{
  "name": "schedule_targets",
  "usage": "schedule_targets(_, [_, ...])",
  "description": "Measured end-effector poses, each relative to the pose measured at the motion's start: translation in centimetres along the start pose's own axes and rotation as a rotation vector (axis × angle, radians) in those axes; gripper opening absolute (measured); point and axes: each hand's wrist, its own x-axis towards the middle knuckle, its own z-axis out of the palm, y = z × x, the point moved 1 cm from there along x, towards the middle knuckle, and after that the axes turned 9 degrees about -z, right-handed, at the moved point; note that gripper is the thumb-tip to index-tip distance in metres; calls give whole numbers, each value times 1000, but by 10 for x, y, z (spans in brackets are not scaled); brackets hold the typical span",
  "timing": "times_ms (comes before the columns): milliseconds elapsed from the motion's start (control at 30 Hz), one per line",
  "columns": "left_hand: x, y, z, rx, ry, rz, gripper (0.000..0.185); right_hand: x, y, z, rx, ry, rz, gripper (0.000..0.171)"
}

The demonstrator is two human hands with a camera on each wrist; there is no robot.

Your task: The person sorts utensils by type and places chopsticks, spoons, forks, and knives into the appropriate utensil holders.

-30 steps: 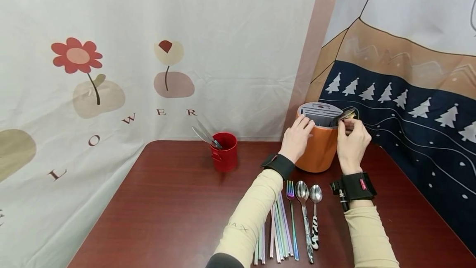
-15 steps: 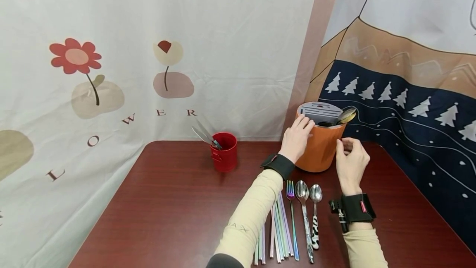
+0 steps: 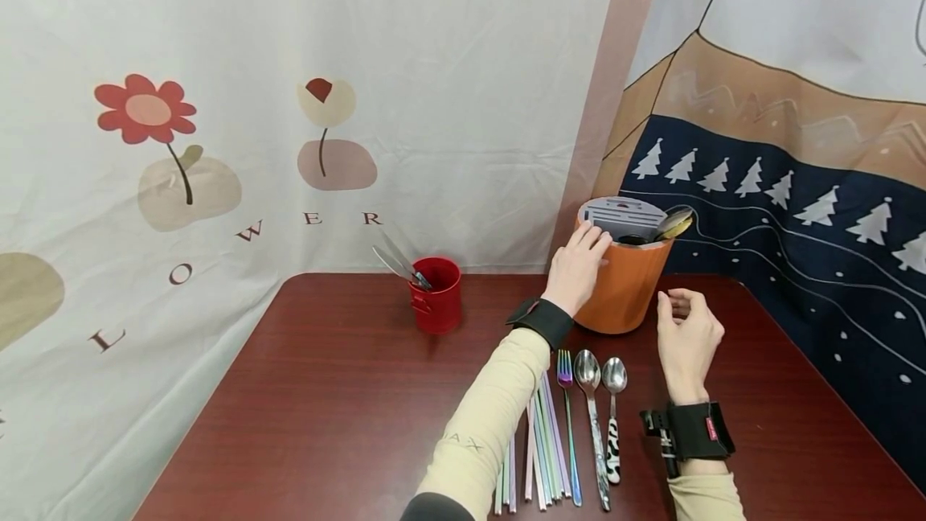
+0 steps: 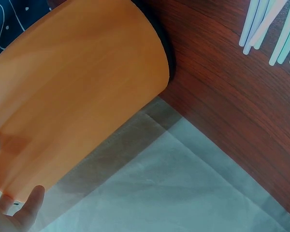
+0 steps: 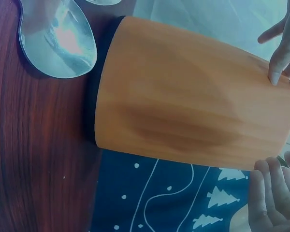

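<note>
In the head view my left hand (image 3: 576, 270) holds the rim of an orange cylindrical utensil holder (image 3: 628, 288), its fingertips over the edge. The holder's grey top has slots and an opening. A shiny spoon (image 3: 674, 223) leans out at the right side of this opening; its handle is hidden inside. My right hand (image 3: 687, 342) hovers just right of the holder, apart from it, with loosely bent fingers and nothing in them. Below the holder lie a rainbow-coloured fork (image 3: 565, 372), a large spoon (image 3: 587, 372) and a smaller spoon with a black-and-white handle (image 3: 613, 424).
Pastel sticks, perhaps chopsticks or straws (image 3: 547, 445), lie beside the fork, partly under my left forearm. A red cup (image 3: 437, 304) at the table's back holds slim metal utensils (image 3: 398, 261). Printed cloths (image 3: 470, 103) hang behind the brown table (image 3: 311, 408).
My right hand has let go of the shiny spoon at the holder's rim and drawn back toward me. The spoon stays leaning in the holder. My left hand has stayed put.
</note>
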Motion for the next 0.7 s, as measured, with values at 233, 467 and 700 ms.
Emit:
schedule_targets(233, [0,0,1,-2,15,3,37,-1,0,-5,-138,-239,2,24])
schedule_targets(467, [1,0,1,0,6,-9,38,-1,7,-8,-251,-767,75,34])
schedule_targets(700, [0,0,0,-1,12,0,37,-8,6,-4,-311,-1170,138,34])
